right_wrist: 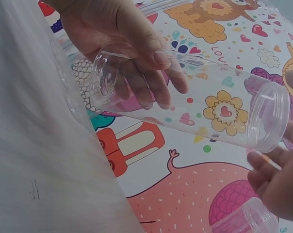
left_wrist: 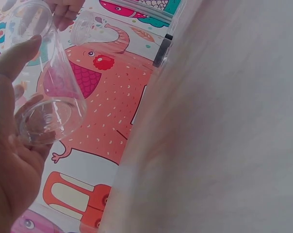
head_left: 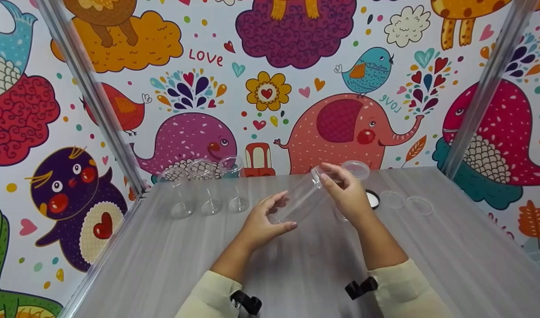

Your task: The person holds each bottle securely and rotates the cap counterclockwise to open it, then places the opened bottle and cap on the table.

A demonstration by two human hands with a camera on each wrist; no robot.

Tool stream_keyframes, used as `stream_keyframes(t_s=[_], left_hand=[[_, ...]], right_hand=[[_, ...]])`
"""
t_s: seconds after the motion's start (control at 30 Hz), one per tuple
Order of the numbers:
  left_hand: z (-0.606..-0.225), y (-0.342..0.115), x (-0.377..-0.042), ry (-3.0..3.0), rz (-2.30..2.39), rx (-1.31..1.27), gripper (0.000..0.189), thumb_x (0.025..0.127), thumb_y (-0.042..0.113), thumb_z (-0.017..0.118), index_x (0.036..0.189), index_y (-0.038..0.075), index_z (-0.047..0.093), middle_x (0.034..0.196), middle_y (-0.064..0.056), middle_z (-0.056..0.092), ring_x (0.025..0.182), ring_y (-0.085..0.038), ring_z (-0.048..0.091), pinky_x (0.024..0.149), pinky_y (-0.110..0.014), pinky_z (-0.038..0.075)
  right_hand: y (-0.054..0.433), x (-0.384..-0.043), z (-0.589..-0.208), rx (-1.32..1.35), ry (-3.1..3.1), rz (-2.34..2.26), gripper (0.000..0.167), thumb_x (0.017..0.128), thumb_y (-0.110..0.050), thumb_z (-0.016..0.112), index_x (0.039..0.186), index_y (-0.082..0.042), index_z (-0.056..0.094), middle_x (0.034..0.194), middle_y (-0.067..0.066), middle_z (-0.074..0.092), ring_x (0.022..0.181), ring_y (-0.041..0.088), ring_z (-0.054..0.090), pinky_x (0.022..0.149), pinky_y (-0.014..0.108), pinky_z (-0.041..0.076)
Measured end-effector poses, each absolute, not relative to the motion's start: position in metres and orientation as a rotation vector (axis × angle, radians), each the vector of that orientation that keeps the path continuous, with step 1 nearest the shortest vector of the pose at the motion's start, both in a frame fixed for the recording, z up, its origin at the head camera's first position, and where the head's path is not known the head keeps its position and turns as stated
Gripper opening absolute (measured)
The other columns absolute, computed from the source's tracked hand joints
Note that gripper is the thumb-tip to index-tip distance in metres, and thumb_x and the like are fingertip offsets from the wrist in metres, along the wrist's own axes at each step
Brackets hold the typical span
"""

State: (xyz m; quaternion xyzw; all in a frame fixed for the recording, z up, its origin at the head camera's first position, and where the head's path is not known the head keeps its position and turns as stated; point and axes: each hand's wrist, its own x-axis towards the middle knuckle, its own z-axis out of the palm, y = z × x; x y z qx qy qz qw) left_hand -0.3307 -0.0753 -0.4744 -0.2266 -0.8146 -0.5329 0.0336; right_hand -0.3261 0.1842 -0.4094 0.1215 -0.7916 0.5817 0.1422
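Observation:
A clear cylindrical jar [head_left: 298,201] is held tilted above the table, its ribbed mouth end up and to the right. My left hand [head_left: 265,218] grips the lower end, thumb on the near side and fingers behind; in the right wrist view the left fingers [right_wrist: 141,85] show through the clear wall. My right hand [head_left: 347,192] holds the mouth end between thumb and fingers. The jar's round base [left_wrist: 52,121] faces the left wrist camera.
Three clear jars [head_left: 211,206] stand in a row at the back left. Another clear jar [head_left: 356,170] stands behind my right hand. Beside it are a black-rimmed white disc [head_left: 373,199] and two clear round lids [head_left: 420,206]. A patterned wall [head_left: 261,53] and metal posts [head_left: 97,101] bound the table.

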Motion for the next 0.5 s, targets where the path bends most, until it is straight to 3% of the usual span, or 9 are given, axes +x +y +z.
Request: stream_keyframes(t_s=[0.1,0.23,0.37,0.5], left_hand=[[-0.4745,-0.0751,-0.3309,-2.506,-1.629,-0.701,0.085,0.081,0.052,0.091,0.155,0.036,0.054,0.152,0.002,0.064,0.140,-0.020,0.061,0.121,-0.055,0.048],[-0.4745,-0.0754,-0.3312,-2.499,-1.622,-0.716,0.085,0.081,0.052,0.090,0.155,0.035,0.054,0.151,0.003,0.064,0.140,-0.019,0.061,0.122,-0.053,0.048],[-0.4746,-0.0760,-0.3308,-2.495,-1.638,-0.712,0.084,0.082,0.052,0.090,0.155,0.035,0.053,0.152,0.002,0.064,0.140,-0.020,0.061,0.122,-0.056,0.047],[-0.4753,-0.0760,-0.3308,-2.490,-1.663,-0.700,0.084,0.082,0.049,0.090,0.156,0.033,0.053,0.151,0.000,0.064,0.141,-0.026,0.060,0.121,-0.060,0.047]], right_hand=[[0.1836,-0.3265,-0.4091,0.283,-2.338,1.588,0.047,0.104,-0.045,0.068,0.145,-0.021,0.067,0.128,0.009,0.066,0.107,0.024,0.061,0.085,0.025,0.057],[0.1832,-0.3260,-0.4085,0.256,-2.366,1.547,0.050,0.101,-0.050,0.070,0.142,-0.022,0.069,0.121,0.008,0.066,0.101,0.023,0.059,0.080,0.027,0.057],[0.1835,-0.3253,-0.4083,0.274,-2.345,1.595,0.047,0.100,-0.046,0.073,0.141,-0.023,0.070,0.123,0.007,0.068,0.106,0.025,0.059,0.082,0.026,0.059],[0.1836,-0.3240,-0.4084,0.353,-2.285,1.699,0.042,0.103,-0.033,0.071,0.143,-0.020,0.069,0.141,0.006,0.066,0.123,0.028,0.061,0.092,0.020,0.059]])
